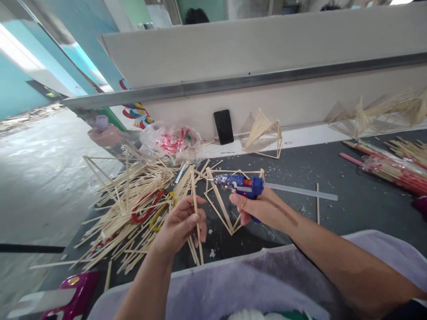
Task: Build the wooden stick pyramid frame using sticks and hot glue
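Observation:
Between the fingers of my left hand (185, 221) is a thin wooden stick (196, 202), its upper end pointing away from me. My right hand (258, 206) is wrapped round the handle of a blue glue gun (239, 184). The gun's nozzle points left, close to the top of the stick; whether they touch I cannot tell. A long translucent glue stick (300, 190) juts out of the gun's back. Under and behind the gun lies a frame of joined sticks (218, 213), partly hidden by the gun and my right hand.
A heap of loose sticks (133, 222) covers the left, with red-handled scissors (148, 206) among them. Behind are a plastic bag (171, 141), a phone (223, 127) leaning on the wall and a stick model (263, 133). Packaged sticks (393, 169) lie right; a purple object (75, 295) is front left.

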Demonstrator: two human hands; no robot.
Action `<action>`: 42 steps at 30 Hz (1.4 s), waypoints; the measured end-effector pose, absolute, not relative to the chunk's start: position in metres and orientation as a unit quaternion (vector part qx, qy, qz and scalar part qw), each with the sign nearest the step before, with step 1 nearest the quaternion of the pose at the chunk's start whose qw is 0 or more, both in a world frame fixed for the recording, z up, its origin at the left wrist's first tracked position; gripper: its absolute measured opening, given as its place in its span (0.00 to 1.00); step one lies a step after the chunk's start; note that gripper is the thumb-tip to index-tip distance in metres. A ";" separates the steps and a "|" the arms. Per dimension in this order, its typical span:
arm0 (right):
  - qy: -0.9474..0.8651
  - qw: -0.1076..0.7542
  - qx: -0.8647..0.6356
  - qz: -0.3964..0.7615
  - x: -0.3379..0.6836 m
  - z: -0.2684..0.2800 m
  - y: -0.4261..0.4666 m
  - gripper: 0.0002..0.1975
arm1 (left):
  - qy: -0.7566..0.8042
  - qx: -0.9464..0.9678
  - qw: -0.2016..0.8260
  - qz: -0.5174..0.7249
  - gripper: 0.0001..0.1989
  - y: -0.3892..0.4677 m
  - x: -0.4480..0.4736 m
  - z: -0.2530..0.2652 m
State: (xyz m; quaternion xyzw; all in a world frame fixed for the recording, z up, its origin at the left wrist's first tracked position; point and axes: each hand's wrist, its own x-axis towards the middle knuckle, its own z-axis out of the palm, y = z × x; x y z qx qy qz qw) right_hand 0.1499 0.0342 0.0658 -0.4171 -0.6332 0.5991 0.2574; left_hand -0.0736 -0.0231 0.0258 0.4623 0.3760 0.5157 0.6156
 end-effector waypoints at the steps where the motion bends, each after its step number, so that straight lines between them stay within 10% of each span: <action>1: -0.638 0.242 -0.404 0.609 0.149 0.067 0.031 0.22 | 0.387 0.450 0.591 0.546 0.13 -0.021 -0.077 0.026; 12: -0.757 0.140 -0.325 0.549 0.136 0.047 0.006 0.15 | 0.468 0.351 0.428 0.689 0.11 -0.006 -0.096 0.024; 42: -0.808 0.062 -0.375 0.449 0.134 0.058 0.013 0.13 | 0.451 0.342 0.428 0.705 0.08 -0.004 -0.099 0.019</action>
